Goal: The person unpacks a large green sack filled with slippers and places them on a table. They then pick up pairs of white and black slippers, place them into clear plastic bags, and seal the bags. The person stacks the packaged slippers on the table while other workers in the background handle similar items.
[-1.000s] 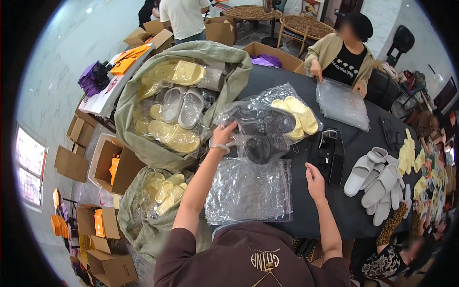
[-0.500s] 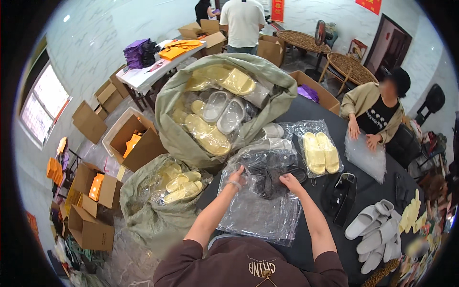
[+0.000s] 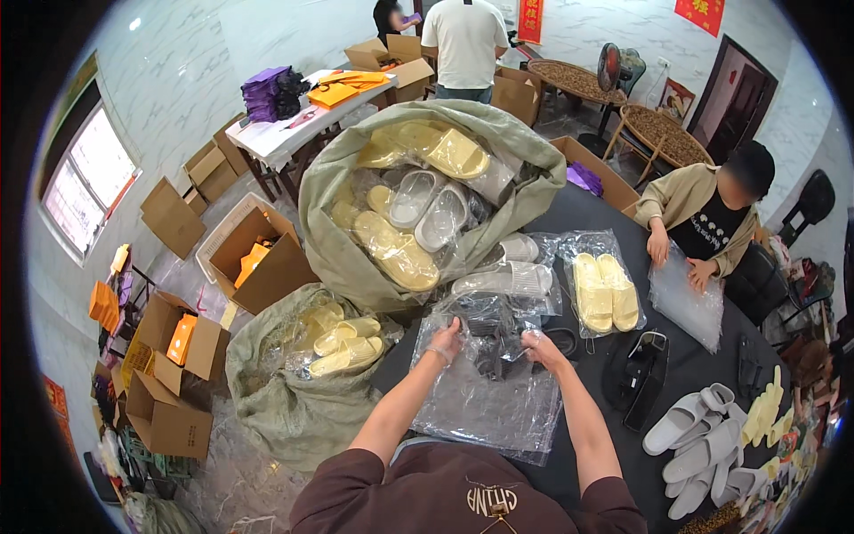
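Observation:
My left hand (image 3: 444, 341) pinches the left side of a clear plastic bag (image 3: 463, 311) with dark slippers (image 3: 489, 345) in or under its film; their exact shape is blurred by the plastic. At the right side of the same bag my right hand (image 3: 542, 350) is closed on the film. Beneath lies a stack of flat clear bags (image 3: 485, 409) on the black-covered table. Just past my right hand, a black slipper (image 3: 562, 339) partly shows. Bagged grey slippers (image 3: 503, 280) lie beyond my hands, and bagged yellow slippers (image 3: 606, 292) to the right.
A large green sack (image 3: 329, 222) of bagged slippers stands at the far left, a smaller sack (image 3: 267, 392) nearer. Loose grey slippers (image 3: 703, 445) and a black open case (image 3: 645, 378) lie right. Across the table, a co-worker's hands rest on clear bags (image 3: 689, 298). Cardboard boxes (image 3: 169, 423) stand left.
The whole view has shifted slightly. My hands have drawn a little toward me, keeping hold of the bag. The co-worker has bent their head lower over the clear bags.

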The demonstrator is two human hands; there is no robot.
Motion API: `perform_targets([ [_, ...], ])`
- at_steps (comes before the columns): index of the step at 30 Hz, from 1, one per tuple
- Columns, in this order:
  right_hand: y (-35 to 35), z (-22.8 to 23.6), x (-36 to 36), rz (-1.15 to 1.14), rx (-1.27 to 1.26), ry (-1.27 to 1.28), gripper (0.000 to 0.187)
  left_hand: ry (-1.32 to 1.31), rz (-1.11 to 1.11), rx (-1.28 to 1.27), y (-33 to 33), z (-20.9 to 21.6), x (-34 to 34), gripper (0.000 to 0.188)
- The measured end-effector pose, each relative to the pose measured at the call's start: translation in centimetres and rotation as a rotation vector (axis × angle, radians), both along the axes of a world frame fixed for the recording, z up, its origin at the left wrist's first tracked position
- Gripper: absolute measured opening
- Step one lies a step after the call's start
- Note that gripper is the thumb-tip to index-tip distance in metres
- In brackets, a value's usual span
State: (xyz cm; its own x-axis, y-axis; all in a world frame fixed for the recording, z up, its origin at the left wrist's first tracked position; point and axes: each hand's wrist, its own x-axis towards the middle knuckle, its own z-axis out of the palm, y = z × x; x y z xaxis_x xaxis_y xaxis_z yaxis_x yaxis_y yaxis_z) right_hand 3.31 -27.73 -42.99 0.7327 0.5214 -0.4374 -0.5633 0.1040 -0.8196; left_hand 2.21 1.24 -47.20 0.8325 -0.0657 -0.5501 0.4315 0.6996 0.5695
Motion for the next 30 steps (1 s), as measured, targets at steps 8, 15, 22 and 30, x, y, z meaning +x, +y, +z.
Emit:
perform_targets([
  [8, 1.3, 5.2, -1.8, -0.17, -0.123, -0.375, 0.092, -0.066, -0.111, -0.031, 0.6, 4.1, -1.7, 0.041],
  [15, 2.1, 15.7, -4.7, 0.215, -0.287, -0.511, 0.094, -0.257, -0.376, 0.16, 1.7, 10.8, -5.0, 0.037],
  [22, 3.3, 12.2, -7.9, 0.259, -0.215, -0.194, 0.056, -0.303, -0.782, 0.441, 3.3, 9.5, -6.6, 0.047],
  [30, 3.6, 13.9, -9.7, -0.021, -0.554, -0.347, 0.052, -0.301, -0.739, 0.585, 6.9, 12.8, -7.8, 0.036],
])
